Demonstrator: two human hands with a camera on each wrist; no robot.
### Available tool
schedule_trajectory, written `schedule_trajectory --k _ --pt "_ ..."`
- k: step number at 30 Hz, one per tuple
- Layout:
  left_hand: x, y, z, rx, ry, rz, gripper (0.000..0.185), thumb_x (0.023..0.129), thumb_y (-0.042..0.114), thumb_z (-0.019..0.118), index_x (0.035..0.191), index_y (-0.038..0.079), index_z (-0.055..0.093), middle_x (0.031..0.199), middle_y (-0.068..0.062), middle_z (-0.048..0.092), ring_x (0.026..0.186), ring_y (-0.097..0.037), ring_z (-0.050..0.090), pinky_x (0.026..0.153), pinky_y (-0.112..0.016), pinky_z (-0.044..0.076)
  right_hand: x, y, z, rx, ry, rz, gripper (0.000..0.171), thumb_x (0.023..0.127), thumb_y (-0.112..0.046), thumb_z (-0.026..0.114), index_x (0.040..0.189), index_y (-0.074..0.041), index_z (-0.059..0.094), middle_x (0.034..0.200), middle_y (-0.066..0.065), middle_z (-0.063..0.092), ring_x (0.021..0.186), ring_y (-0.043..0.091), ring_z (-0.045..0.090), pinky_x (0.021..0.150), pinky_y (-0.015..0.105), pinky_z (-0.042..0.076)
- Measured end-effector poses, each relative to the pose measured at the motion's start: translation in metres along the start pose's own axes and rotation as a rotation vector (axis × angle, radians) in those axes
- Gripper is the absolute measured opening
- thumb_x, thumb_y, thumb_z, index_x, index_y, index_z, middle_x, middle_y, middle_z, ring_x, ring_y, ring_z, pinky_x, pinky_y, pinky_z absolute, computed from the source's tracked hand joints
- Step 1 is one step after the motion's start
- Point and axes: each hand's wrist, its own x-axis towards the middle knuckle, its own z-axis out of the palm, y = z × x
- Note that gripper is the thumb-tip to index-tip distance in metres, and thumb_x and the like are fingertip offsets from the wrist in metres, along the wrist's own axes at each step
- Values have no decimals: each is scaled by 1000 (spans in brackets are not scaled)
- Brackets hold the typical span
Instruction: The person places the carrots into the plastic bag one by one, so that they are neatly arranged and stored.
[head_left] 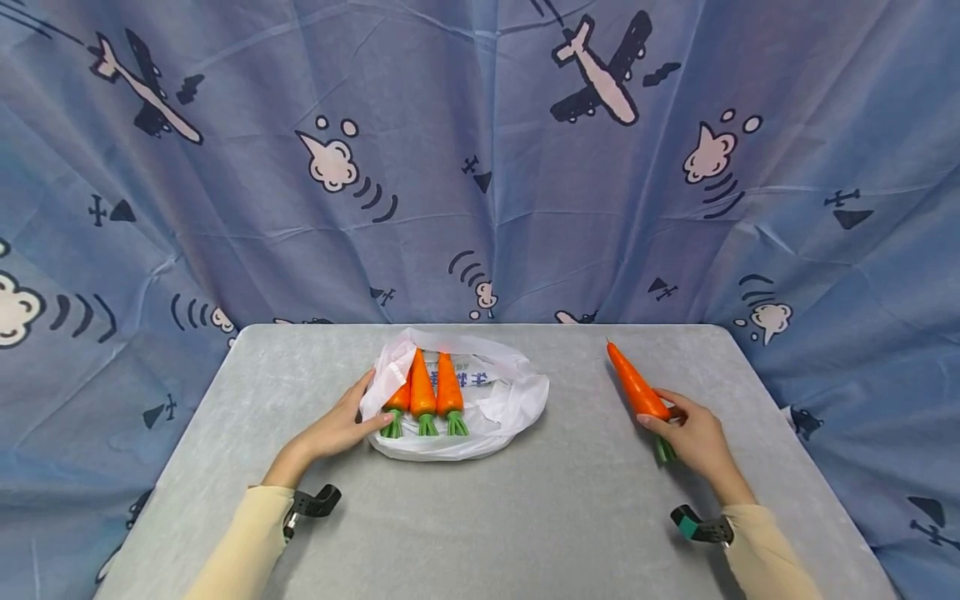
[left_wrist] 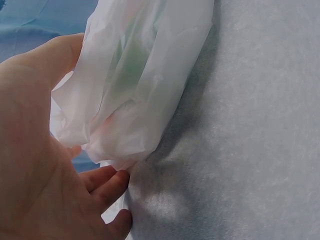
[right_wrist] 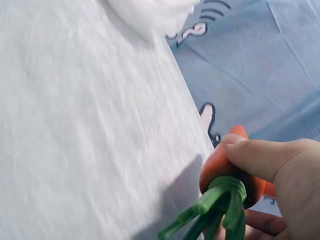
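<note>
My right hand [head_left: 692,433] pinches an orange carrot [head_left: 632,380] near its thick end, thumb on one side and fingers on the other. Its tip points away from me, and the short green stems [right_wrist: 220,205] stick out toward my wrist. On the left, my left hand [head_left: 341,425] holds the side of a white plastic bag [head_left: 525,396], the thumb over its rim and the fingers outside. Three carrots [head_left: 448,385] lie side by side in the spread mouth of the bag, stems toward me; a fold of plastic partly covers the leftmost.
The bag and carrots are on a grey table [head_left: 525,517]. A blue curtain [head_left: 450,208] printed with planes and clouds hangs behind the far edge. Each wrist wears a dark camera band [head_left: 701,527].
</note>
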Motion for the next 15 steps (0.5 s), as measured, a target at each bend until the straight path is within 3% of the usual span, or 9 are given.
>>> schedule_trajectory --k 15 --pt "1 -3 2 -5 9 13 97 95 51 59 160 10 1 165 -25 7 151 -47 13 119 -68 19 -8 -44 21 103 -8 -101 63 86 -36 77 139 -10 55 108 19 67 76 15 54 56 22 45"
